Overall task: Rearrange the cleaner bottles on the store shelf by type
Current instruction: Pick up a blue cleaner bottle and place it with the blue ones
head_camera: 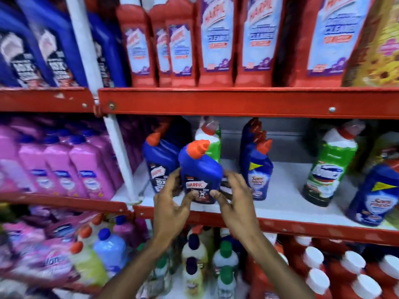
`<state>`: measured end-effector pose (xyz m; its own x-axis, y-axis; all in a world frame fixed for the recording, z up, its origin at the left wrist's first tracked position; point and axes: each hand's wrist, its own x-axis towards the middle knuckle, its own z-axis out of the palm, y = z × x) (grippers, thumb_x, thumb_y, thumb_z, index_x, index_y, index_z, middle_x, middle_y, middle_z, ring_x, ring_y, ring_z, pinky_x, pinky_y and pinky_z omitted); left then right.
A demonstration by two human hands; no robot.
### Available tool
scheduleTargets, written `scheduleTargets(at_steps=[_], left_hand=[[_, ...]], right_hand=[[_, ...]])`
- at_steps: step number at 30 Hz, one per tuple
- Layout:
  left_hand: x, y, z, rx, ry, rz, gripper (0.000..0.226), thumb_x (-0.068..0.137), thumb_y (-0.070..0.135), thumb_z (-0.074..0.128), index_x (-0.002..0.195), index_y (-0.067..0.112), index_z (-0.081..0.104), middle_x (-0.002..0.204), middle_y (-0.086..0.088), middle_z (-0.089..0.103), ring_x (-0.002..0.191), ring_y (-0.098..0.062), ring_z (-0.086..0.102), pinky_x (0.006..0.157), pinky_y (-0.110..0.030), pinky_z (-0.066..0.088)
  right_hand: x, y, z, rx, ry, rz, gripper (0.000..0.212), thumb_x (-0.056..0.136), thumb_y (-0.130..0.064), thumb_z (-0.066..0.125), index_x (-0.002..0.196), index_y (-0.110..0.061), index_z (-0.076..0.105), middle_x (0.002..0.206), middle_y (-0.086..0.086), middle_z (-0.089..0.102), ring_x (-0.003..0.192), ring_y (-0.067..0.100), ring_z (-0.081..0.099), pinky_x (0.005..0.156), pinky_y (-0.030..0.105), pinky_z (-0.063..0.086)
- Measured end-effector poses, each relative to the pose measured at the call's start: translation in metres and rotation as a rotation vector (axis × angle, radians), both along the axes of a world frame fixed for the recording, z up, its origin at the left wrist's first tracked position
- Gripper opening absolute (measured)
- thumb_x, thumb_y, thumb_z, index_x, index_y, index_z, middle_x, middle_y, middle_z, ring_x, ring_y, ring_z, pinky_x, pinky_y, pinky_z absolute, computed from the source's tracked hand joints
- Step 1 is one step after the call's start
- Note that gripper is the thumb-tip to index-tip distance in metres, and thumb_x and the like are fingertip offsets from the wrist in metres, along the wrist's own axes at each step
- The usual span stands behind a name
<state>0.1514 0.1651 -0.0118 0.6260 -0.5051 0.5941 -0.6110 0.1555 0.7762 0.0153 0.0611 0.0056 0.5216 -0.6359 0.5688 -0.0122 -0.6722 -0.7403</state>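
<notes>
A blue Harpic bottle with an orange cap stands near the front of the white middle shelf. My left hand grips its left side and my right hand grips its right side. Another blue Harpic bottle stands just behind to the left. A green-labelled bottle is partly hidden behind the held one. To the right stand a blue Sani Fresh bottle, a green Domex bottle and a second Sani Fresh bottle.
Red Harpic bottles fill the upper shelf, with blue bottles at its left. Pink bottles crowd the left bay beyond a white upright post. Mixed bottles sit below. A red shelf rail runs overhead.
</notes>
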Motion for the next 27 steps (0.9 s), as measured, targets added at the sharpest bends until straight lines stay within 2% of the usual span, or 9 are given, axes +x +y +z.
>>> scheduleTargets(at_steps=[2,5,7,9,12,18,21,24,27], left_hand=[[0.021,0.015,-0.006,0.0,0.011,0.073,0.061,0.08,0.02,0.074,0.138,0.026,0.057,0.113,0.027,0.074,0.103,0.006,0.071,0.096,-0.031,0.059],[0.047,0.031,-0.008,0.026,0.018,0.126,0.058,0.081,0.02,0.072,0.137,0.024,0.057,0.114,0.012,0.077,0.104,-0.002,0.073,0.099,-0.042,0.061],[0.061,0.037,-0.007,0.061,0.021,0.131,0.061,0.08,0.017,0.071,0.135,0.038,0.054,0.11,0.027,0.075,0.105,-0.001,0.072,0.099,-0.037,0.059],[0.073,0.042,-0.01,0.11,0.007,0.142,0.066,0.079,0.014,0.072,0.129,0.051,0.05,0.104,0.046,0.069,0.102,0.007,0.07,0.097,-0.027,0.056],[0.089,0.043,-0.019,0.157,-0.02,0.156,0.071,0.081,0.0,0.076,0.13,0.045,0.052,0.101,0.038,0.07,0.093,0.019,0.067,0.086,-0.012,0.056],[0.096,0.043,-0.019,0.187,-0.013,0.172,0.062,0.086,0.001,0.073,0.137,0.028,0.052,0.109,0.007,0.075,0.097,-0.015,0.075,0.093,-0.042,0.061],[0.085,0.044,-0.019,0.142,-0.074,0.209,0.072,0.089,0.007,0.07,0.152,0.022,0.039,0.143,-0.005,0.062,0.126,-0.023,0.064,0.104,-0.05,0.056],[0.068,0.041,-0.017,0.06,-0.305,0.283,0.076,0.092,0.023,0.064,0.159,0.017,0.029,0.169,-0.008,0.027,0.157,-0.024,0.03,0.121,-0.057,0.04],[0.045,0.025,-0.01,0.087,-0.696,0.302,0.076,0.092,0.03,0.063,0.159,0.012,0.03,0.171,-0.018,0.022,0.161,-0.034,0.017,0.127,-0.06,0.025]], right_hand=[[0.028,0.012,-0.002,-0.016,0.023,0.019,0.045,0.088,-0.009,0.071,0.132,-0.013,0.059,0.118,0.004,0.058,0.103,-0.002,0.055,0.091,0.008,0.045],[0.062,0.023,-0.004,0.03,0.064,0.064,0.049,0.086,-0.008,0.072,0.133,-0.016,0.058,0.118,0.006,0.062,0.109,0.019,0.063,0.097,0.035,0.053],[0.081,0.027,-0.004,0.045,0.098,0.071,0.045,0.086,-0.008,0.073,0.128,-0.015,0.06,0.117,0.009,0.065,0.11,0.026,0.065,0.096,0.043,0.054],[0.096,0.029,-0.007,0.033,0.138,0.062,0.041,0.085,-0.01,0.073,0.124,-0.013,0.061,0.115,0.01,0.068,0.109,0.028,0.065,0.094,0.04,0.053],[0.111,0.032,-0.014,0.036,0.199,0.033,0.041,0.087,-0.014,0.073,0.126,-0.011,0.06,0.115,0.012,0.069,0.109,0.028,0.063,0.089,0.03,0.047],[0.116,0.033,-0.018,0.042,0.182,0.019,0.041,0.091,-0.019,0.07,0.131,-0.015,0.057,0.124,0.003,0.067,0.113,0.017,0.064,0.088,0.003,0.042],[0.097,0.035,-0.021,0.009,0.157,0.021,0.044,0.095,-0.028,0.063,0.137,-0.024,0.05,0.132,-0.006,0.059,0.114,0.009,0.061,0.095,0.023,0.055],[0.066,0.032,-0.024,-0.176,0.158,-0.097,0.049,0.097,-0.035,0.054,0.144,-0.029,0.043,0.145,-0.009,0.048,0.129,0.007,0.051,0.103,0.026,0.049],[0.03,0.019,-0.023,-0.384,0.188,-0.281,0.06,0.094,-0.031,0.054,0.151,-0.022,0.039,0.156,0.0,0.042,0.143,0.016,0.04,0.115,0.032,0.041]])
